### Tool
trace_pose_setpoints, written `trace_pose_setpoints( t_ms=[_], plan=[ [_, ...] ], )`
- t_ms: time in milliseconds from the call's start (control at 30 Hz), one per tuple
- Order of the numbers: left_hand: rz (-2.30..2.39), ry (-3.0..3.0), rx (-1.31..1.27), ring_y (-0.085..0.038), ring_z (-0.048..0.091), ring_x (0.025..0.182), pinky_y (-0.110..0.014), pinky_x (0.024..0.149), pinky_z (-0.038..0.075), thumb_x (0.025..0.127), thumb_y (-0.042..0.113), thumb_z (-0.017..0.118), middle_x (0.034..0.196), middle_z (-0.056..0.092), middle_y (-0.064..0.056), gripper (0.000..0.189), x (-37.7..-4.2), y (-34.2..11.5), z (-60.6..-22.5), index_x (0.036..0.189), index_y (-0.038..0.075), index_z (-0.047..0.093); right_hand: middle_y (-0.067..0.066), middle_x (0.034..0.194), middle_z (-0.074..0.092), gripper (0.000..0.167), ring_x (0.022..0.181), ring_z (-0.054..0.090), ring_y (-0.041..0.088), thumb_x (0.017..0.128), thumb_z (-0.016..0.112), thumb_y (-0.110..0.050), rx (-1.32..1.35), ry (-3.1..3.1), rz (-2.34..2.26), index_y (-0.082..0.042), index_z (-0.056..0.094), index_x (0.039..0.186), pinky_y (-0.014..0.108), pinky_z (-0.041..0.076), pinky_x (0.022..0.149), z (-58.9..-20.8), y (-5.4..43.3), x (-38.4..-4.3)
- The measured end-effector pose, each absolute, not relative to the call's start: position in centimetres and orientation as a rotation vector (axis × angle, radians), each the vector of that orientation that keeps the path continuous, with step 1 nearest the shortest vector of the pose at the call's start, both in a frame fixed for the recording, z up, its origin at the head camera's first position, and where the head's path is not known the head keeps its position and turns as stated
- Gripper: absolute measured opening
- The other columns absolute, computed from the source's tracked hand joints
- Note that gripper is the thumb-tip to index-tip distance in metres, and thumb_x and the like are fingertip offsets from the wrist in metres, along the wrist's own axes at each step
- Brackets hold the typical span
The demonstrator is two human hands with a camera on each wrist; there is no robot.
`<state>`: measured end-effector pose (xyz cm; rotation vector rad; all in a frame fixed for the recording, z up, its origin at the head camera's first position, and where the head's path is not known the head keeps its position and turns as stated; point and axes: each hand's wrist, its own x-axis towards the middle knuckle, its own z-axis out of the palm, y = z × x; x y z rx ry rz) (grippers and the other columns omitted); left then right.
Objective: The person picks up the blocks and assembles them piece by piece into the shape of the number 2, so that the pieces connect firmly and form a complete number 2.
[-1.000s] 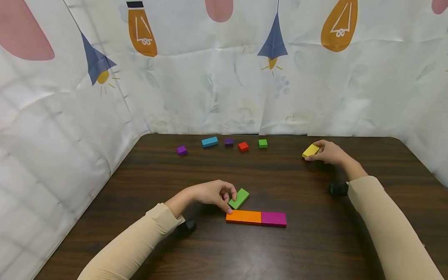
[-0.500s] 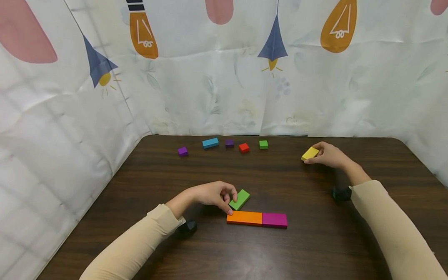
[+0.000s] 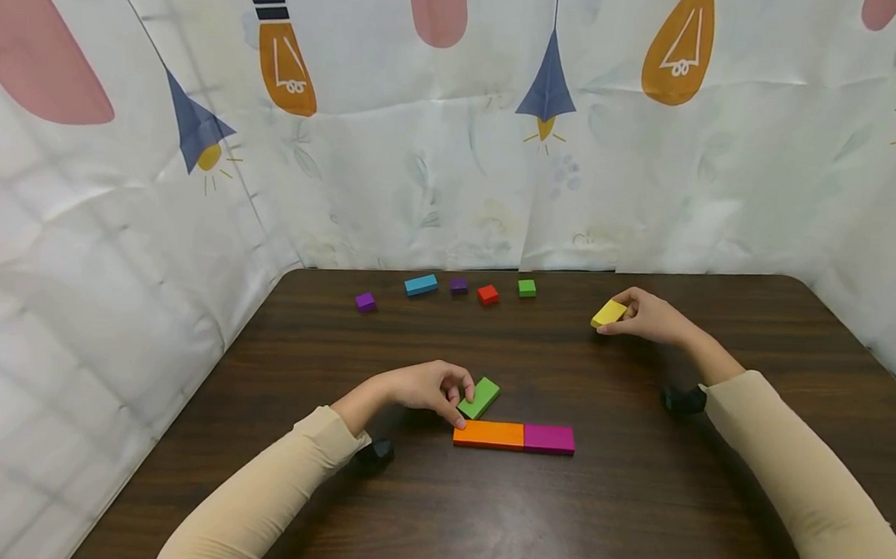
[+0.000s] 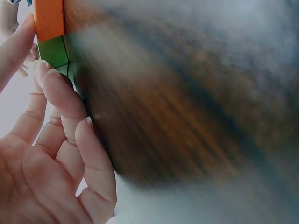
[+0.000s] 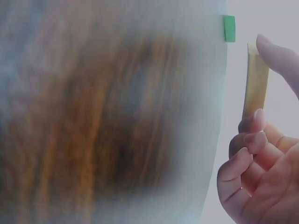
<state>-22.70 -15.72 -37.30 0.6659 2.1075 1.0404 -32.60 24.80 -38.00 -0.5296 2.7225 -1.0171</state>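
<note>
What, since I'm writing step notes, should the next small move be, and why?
Probably bring the yellow block toward the magenta block: the right hand pinches it, and the magenta block's right end is free, while the left hand is at the left end of the orange block.

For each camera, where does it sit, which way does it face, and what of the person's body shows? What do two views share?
Head: worn on the head, facing forward and down at the table; left hand, right hand and sleeves show.
Left wrist: worn there, looking toward the orange block and long green block; left fingers show.
Right wrist: worn there, looking toward the yellow block; right fingers show.
Head and right wrist share the yellow block.
</note>
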Motion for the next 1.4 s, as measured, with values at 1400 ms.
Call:
trace_pose_setpoints(
  t_ms=[1400],
  plan=[
    [1.041, 2.104, 0.653, -0.011, 0.046, 0.065, -0.024, 0.063, 0.037, 0.089, -0.001, 0.078, 0.072, 0.054, 0.0, 0.026, -22.7, -15.6, -37.3, 0.107, 0.002, 0.06, 0.006, 0.082, 0.053, 0.073, 0.075, 0.048, 0.021, 0.088, 0.081, -0.03, -0.643, 2.622, -1.039, 0.011, 0.046, 0.136, 0.034, 0.038, 0.069, -37.6, 18.7, -29.3]
  ],
)
